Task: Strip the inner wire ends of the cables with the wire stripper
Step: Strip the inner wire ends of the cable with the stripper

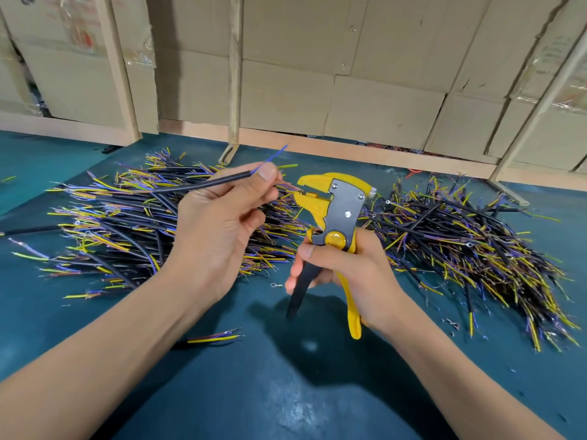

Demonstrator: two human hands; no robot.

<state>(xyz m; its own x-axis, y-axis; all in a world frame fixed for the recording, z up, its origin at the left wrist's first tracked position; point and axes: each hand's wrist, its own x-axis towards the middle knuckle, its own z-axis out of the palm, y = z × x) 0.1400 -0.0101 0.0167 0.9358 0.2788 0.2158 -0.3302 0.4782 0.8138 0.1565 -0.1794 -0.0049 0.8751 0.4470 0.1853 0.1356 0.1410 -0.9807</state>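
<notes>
Left hand: the left hand [219, 223] pinches a black cable [203, 185] between thumb and fingers [268, 173]; a blue wire [273, 155] sticks up past the thumb tip.
Right hand: the right hand [352, 274] has its fingers curled round the handles of the stripper [336, 211], held upright.
Stripper: yellow and grey, its jaws stand slightly apart and point left, just beside the left fingertips; whether a wire lies in them I cannot tell.
Left pile: a heap of cables [127, 223] lies behind and left of the left fingers.
Right pile: a second heap [476, 249] lies right of the right fingers, spreading toward the right edge.
Loose piece: one short cable [216, 338] lies below the left wrist.
Boxes: cardboard boxes [349, 74] stand closed behind the piles; contents unseen.
Surface: the teal surface [286, 392] shows bare between the piles and toward the viewer; a wooden rail [349, 150] borders the far edge.
</notes>
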